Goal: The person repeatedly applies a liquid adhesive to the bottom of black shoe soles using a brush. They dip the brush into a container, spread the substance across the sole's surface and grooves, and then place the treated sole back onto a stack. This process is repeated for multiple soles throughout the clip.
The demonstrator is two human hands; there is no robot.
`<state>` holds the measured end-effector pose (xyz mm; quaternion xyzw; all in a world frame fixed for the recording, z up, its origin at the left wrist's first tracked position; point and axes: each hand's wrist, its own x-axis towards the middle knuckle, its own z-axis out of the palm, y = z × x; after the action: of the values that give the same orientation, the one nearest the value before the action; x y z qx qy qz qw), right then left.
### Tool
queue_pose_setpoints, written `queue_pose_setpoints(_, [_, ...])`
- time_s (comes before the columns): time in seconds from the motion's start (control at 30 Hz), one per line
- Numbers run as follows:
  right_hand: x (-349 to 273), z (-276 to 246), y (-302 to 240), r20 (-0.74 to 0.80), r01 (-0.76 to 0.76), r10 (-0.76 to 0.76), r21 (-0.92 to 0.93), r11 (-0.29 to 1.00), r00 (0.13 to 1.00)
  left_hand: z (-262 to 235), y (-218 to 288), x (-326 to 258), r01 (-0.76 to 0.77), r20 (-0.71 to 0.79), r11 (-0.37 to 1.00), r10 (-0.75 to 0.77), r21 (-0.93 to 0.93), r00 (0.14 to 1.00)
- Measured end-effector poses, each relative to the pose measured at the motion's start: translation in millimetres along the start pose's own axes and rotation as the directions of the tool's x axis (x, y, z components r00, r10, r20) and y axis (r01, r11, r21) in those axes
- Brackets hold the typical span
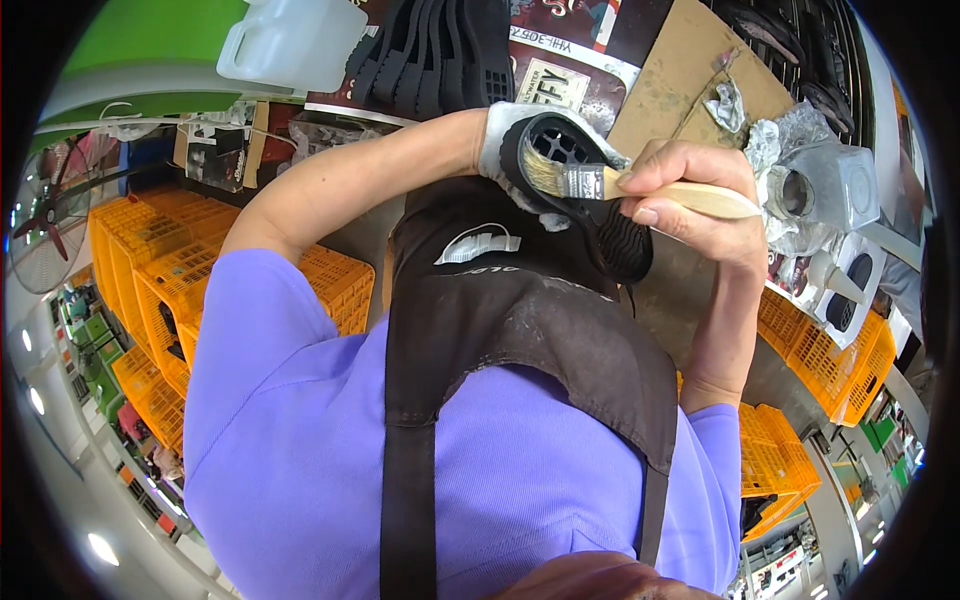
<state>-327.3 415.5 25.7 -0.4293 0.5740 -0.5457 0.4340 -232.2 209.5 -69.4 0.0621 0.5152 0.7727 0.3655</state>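
Note:
In a whitish glove, my left hand is wrapped round a black shoe sole. The sole is tilted in front of my apron, its inner side with a grid pattern facing up. Bare-skinned, my right hand grips a flat paintbrush by its pale wooden handle. The brush's light bristles lie against the inside of the sole, near its gridded end. Most of the left fingers are hidden behind the sole.
Several black soles lie together on the bench beside a white plastic jug. A stained cardboard sheet lies farther right. Near my right hand is a clear plastic container among crumpled wrapping. Orange crates stand on both sides.

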Motion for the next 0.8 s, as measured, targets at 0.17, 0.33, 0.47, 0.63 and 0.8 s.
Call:
queue_pose_setpoints(0.17, [3,-11,7,0.094,-0.02,0.019,0.007,1.0,0.995,-12,-13,8,-0.006,0.031,0.999,0.007,-0.047,1.0])
queue_pose_setpoints(0.33, [-4,-20,11,0.132,-0.056,0.056,-0.004,0.998,0.99,-12,-12,6,0.112,-0.001,0.899,-0.124,-0.424,0.992])
queue_pose_setpoints(0.47, [-16,-27,16,0.136,-0.071,0.082,-0.08,0.994,0.987,-2,0,4,0.095,-0.166,0.823,-0.224,-0.56,0.96])
queue_pose_setpoints(0.63, [-36,-42,2,0.077,-0.073,0.096,-0.258,0.963,0.992,8,29,-8,0.111,-0.134,0.652,-0.314,-0.75,0.94])
queue_pose_setpoints(0.8, [-58,-40,-1,-0.311,0.185,-0.297,-0.342,0.921,0.903,20,18,-5,-0.214,-0.225,0.629,0.063,-0.748,0.972])
